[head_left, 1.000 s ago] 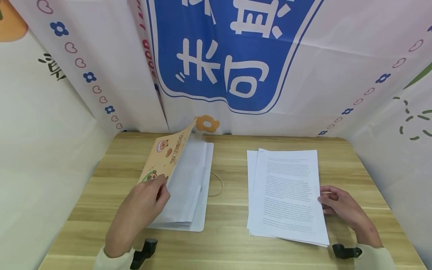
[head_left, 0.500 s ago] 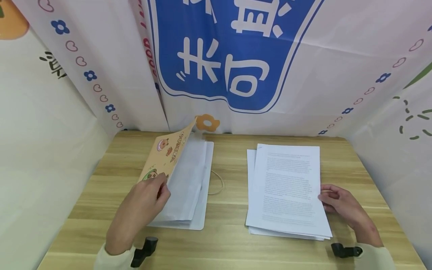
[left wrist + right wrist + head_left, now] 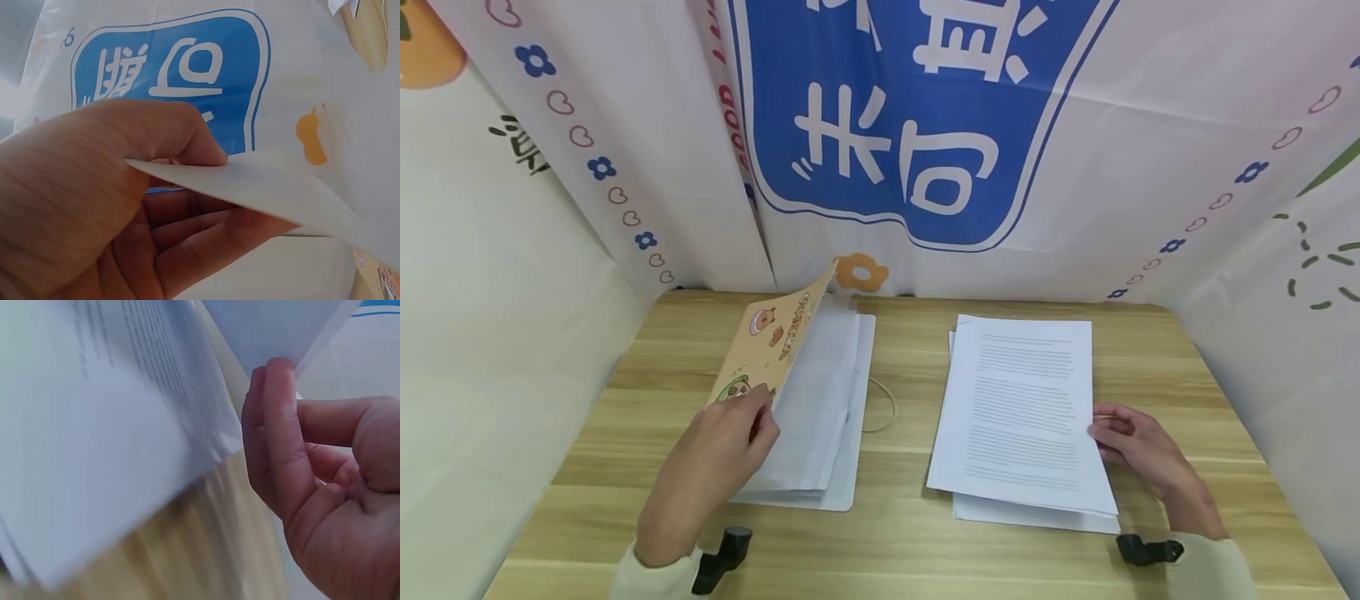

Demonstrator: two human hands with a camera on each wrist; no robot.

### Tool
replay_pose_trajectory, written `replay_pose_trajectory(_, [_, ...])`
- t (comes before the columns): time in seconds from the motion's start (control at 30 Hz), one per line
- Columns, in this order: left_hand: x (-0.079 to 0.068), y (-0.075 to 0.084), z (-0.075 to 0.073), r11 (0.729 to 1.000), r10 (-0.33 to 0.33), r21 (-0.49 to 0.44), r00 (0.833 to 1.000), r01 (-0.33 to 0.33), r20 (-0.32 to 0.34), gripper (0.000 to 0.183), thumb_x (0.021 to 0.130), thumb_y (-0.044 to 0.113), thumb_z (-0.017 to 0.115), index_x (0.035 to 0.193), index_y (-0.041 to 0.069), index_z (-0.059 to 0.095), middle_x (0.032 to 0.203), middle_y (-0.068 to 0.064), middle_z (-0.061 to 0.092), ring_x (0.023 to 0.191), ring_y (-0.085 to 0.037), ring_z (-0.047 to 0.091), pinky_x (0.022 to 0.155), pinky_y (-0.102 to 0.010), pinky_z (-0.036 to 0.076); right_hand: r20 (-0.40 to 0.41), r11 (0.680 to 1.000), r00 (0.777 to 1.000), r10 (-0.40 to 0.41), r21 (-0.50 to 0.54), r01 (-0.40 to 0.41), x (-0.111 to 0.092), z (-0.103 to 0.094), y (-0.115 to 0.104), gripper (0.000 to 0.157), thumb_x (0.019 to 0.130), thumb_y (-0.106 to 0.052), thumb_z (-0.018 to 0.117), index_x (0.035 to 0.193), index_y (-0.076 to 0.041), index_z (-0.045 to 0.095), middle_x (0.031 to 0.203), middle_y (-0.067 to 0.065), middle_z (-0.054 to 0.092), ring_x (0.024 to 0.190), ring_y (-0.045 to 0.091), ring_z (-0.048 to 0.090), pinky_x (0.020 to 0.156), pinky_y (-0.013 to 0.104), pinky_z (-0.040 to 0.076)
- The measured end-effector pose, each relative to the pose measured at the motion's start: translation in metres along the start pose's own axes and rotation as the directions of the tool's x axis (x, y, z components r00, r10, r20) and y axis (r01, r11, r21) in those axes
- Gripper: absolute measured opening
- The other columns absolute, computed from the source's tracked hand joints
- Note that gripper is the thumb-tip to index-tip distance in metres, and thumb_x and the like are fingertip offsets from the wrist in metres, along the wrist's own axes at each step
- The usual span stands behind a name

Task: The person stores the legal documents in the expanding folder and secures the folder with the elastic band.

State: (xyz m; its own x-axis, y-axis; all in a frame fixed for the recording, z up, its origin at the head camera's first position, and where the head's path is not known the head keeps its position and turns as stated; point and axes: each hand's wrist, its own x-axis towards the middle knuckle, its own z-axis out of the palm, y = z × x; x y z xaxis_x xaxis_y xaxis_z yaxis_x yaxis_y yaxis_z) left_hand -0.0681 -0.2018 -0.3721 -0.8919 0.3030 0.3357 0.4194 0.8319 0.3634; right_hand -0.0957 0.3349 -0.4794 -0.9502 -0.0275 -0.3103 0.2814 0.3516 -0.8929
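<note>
On the left of the table lies a folder with a tan cartoon cover (image 3: 775,333), raised at a slant over its clear inner sleeves (image 3: 816,400). My left hand (image 3: 711,454) pinches the cover's edge between thumb and fingers; the left wrist view shows the cover's pale inner side (image 3: 256,181) in that grip. Over on the right, my right hand (image 3: 1138,450) pinches the right edge of a printed sheet (image 3: 1022,417). Beneath it lie more sheets (image 3: 1037,513), mostly covered. In the right wrist view the fingers (image 3: 284,431) meet a raised piece of paper (image 3: 281,331).
A thin elastic loop (image 3: 891,407) extends from the folder's right side onto the wooden table (image 3: 895,542). Printed cloth walls (image 3: 1052,275) enclose the back and both sides. A black wrist mount (image 3: 722,558) sits at the left cuff, and another (image 3: 1148,550) at the right.
My right hand has shifted left with the printed sheet, which first slid away from me and now covers more of the pile's left side. The left hand and folder stay put.
</note>
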Motion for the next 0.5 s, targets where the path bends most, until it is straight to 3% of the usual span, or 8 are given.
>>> replay_pose_trajectory(0.5, [0.000, 0.001, 0.002, 1.000, -0.014, 0.003, 1.000, 0.014, 0.012, 0.018, 0.088, -0.003, 0.061, 0.079, 0.011, 0.054, 0.062, 0.007, 0.041, 0.054, -0.007, 0.038, 0.047, -0.024, 0.035, 0.011, 0.997, 0.999, 0.052, 0.050, -0.052, 0.009, 0.021, -0.011, 0.052, 0.101, -0.013, 0.065, 0.144, 0.009, 0.045, 0.111, 0.011, 0.063, 0.090, 0.013, 0.062, 0.078, 0.026, 0.056])
